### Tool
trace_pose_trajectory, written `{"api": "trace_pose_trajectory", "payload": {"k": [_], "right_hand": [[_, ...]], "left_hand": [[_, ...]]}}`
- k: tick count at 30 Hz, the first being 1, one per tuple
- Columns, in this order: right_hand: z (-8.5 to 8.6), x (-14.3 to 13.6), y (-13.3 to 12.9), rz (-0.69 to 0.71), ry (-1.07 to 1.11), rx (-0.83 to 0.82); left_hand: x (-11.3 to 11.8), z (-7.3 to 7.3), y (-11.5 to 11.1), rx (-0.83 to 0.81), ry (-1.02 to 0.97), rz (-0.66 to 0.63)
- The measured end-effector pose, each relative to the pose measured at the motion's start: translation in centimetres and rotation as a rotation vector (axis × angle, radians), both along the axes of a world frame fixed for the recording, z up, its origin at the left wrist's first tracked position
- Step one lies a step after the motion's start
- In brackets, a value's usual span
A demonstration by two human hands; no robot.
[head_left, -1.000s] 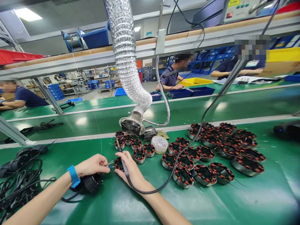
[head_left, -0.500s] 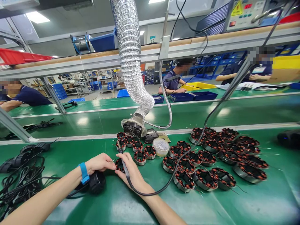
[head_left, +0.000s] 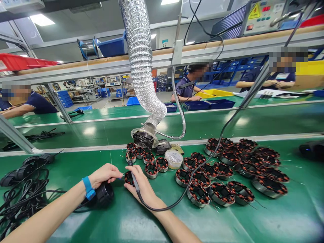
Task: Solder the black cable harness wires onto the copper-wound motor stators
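Observation:
My right hand (head_left: 145,189) is closed around a soldering iron (head_left: 136,182), its black cable looping back over the wrist. The same hand's thumb and fingers rest against a small motor stator (head_left: 128,178) with copper-coloured windings and a black core, partly hidden. Just left of it, my left hand (head_left: 107,173), with a blue wristband (head_left: 88,187), is pinched closed. A thin solder wire (head_left: 110,157) runs down into this hand from a spool (head_left: 87,49) on the shelf. Small wire ends show between the left fingertips and the stator.
Several small stators (head_left: 151,170) stand ahead, beside a round tub (head_left: 173,159). Many larger stators (head_left: 222,194) crowd the right. A fan-ended duct (head_left: 144,136) hangs above. Black cables (head_left: 22,202) lie left, near a black round part (head_left: 105,193). Co-workers sit across the bench.
My left hand has drawn slightly left, away from the stator, leaving a small gap. The right hand, iron and stator have stayed almost in place.

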State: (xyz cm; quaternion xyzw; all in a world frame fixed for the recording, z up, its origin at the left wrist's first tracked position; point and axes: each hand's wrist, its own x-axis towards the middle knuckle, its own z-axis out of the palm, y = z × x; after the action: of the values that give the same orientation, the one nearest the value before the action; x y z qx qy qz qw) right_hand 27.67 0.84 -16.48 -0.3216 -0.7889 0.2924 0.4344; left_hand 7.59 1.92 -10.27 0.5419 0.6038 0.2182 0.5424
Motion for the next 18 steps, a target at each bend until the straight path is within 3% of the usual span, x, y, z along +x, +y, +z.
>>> {"api": "trace_pose_trajectory", "payload": {"k": [3, 8, 13, 18], "right_hand": [[0.0, 0.0, 0.0, -0.003, -0.002, 0.008], [0.1, -0.1, -0.1, -0.001, -0.003, -0.002], [0.2, -0.1, -0.1, 0.007, -0.014, -0.002], [0.1, -0.1, -0.1, -0.002, -0.021, 0.0]], "left_hand": [[-0.2, 0.2, 0.0, -0.006, -0.008, -0.027], [-2.0, 0.9, -0.2, -0.159, -0.055, -0.112], [-1.4, 0.4, -0.1, -0.02, -0.051, 0.033], [0.5, -0.1, -0.2, 0.047, 0.023, 0.059]]}}
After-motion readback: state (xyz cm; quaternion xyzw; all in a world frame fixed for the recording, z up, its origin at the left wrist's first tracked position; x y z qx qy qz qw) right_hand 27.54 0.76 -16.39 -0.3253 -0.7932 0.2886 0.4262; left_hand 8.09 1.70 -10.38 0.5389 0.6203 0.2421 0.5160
